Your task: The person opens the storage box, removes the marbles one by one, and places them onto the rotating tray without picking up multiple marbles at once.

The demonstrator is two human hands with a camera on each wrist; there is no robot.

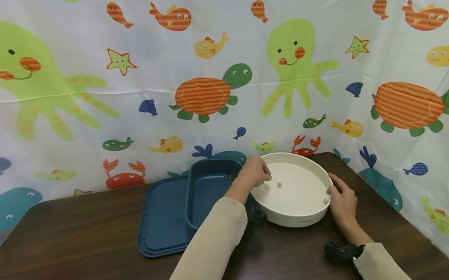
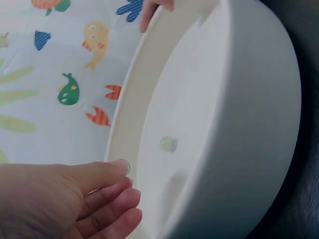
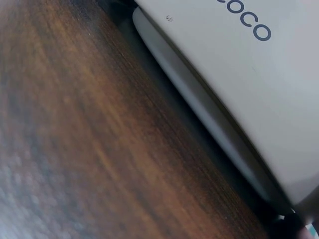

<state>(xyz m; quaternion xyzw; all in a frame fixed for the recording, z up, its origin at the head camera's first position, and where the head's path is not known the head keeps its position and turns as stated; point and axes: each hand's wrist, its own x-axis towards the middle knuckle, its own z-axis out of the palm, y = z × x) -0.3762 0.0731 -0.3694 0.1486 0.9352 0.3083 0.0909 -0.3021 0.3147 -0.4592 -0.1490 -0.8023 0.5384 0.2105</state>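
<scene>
A round white basin stands toward the right end of the table. Inside it lies one small greenish, see-through marble, which also shows in the left wrist view. Over the basin's left side, my left hand has thumb and fingertips drawn together; a small clear, rounded edge like a marble's peeks out at the thumb tip in the left wrist view. My right hand grips the basin's right rim. Left of the basin is a dark blue rectangular tub with several small greenish marbles at its far right, partly hidden by the left arm.
Beneath and left of the tub lies a flat dark blue lid on the brown wooden table. A white curtain with printed sea animals hangs along the back and right sides of the table.
</scene>
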